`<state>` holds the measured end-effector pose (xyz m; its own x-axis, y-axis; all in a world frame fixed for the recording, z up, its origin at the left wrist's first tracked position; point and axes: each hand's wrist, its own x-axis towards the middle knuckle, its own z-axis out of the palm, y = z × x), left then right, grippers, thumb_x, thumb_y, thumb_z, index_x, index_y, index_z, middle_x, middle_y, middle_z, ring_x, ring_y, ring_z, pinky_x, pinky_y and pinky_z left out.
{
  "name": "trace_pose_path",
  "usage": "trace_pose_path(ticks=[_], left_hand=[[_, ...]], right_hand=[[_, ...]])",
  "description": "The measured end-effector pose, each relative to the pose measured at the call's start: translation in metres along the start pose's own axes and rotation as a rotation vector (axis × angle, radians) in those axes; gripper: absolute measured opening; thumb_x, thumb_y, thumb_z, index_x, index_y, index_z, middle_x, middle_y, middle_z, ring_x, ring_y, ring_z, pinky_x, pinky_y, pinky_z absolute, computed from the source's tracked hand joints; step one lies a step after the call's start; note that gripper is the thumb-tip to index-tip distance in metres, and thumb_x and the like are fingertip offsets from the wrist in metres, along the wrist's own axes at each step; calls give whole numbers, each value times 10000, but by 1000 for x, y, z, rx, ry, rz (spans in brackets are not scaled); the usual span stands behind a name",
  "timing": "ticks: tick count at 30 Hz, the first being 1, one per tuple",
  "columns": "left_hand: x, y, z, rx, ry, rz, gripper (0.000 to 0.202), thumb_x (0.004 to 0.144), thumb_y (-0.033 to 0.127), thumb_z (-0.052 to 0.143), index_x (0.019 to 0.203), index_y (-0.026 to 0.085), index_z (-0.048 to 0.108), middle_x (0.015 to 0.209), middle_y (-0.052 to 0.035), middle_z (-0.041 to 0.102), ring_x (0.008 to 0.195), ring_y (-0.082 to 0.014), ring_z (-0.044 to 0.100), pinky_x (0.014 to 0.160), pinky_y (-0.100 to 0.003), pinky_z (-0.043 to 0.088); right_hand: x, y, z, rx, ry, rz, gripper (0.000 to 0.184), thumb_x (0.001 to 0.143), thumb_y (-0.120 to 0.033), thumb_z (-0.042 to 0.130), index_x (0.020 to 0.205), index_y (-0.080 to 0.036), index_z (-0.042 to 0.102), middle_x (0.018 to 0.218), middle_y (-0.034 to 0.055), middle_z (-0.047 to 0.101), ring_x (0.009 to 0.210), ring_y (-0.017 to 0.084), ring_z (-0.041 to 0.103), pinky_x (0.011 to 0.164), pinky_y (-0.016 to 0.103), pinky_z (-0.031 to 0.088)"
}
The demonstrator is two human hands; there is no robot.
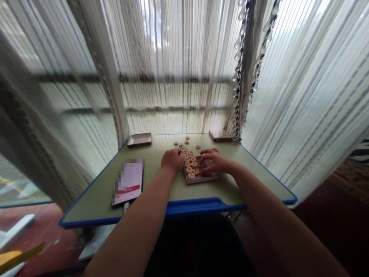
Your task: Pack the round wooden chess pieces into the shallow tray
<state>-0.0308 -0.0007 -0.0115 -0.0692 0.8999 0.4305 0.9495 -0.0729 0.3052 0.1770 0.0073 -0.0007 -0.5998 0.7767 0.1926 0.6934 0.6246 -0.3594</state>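
A shallow open box [201, 179] sits near the front of the table, with round Chinese chess pieces [191, 175] bearing red characters laid in rows along its left side. My left hand [172, 159] is curled closed against the box's left edge; whatever its fingers hold, if anything, is hidden. Over the right part of the box reaches my right hand [213, 161], its thumb and fingers bent but apart, with no piece visible between them. Beyond the box, more loose pieces [181, 144] lie scattered on the tabletop, some partly hidden behind my hands.
To the left, a phone or tablet [129, 181] with a cable plugged in lies on the blue-edged table [98, 200]. A box lid or tray [139, 139] is at the back left, and a flat closed box [220, 135] at the back right. Sheer curtains [178, 88] surround the table.
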Motion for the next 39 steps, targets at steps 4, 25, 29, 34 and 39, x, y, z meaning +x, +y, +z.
trace_pose_path(ticks=[4,25,29,34,39], left_hand=[[1,0,1,-16,10,23,304,795,258,377,843,189,670,863,-85,679,795,-180,606,725,-264,413],[7,0,6,-47,-113,153,470,880,403,245,884,181,659,938,-96,663,860,-185,594,761,-271,407],[8,-4,7,-77,-135,71,399,855,388,319,946,200,659,970,-96,663,904,-192,595,773,-269,413],[10,-14,14,-129,-97,-23,304,788,297,434,993,247,653,1012,-50,661,938,-183,590,807,-255,413],[15,-20,19,-205,-81,-66,284,711,197,472,912,242,668,933,-24,681,883,-174,607,781,-242,432]], right_hand=[[2,0,-1,26,45,-32,206,633,-330,676,811,-228,684,1156,52,525,1132,247,387,978,392,273],[12,11,11,-92,223,5,349,830,-456,446,907,-183,651,930,70,644,928,185,503,840,315,353],[12,13,11,-91,264,16,350,861,-422,402,938,-170,633,963,69,635,935,181,496,847,306,344],[16,17,11,-82,319,32,346,879,-385,375,925,-158,632,940,74,634,915,182,500,837,305,338],[16,14,11,-88,335,11,347,885,-372,370,903,-154,639,908,79,636,870,176,504,807,303,345]])
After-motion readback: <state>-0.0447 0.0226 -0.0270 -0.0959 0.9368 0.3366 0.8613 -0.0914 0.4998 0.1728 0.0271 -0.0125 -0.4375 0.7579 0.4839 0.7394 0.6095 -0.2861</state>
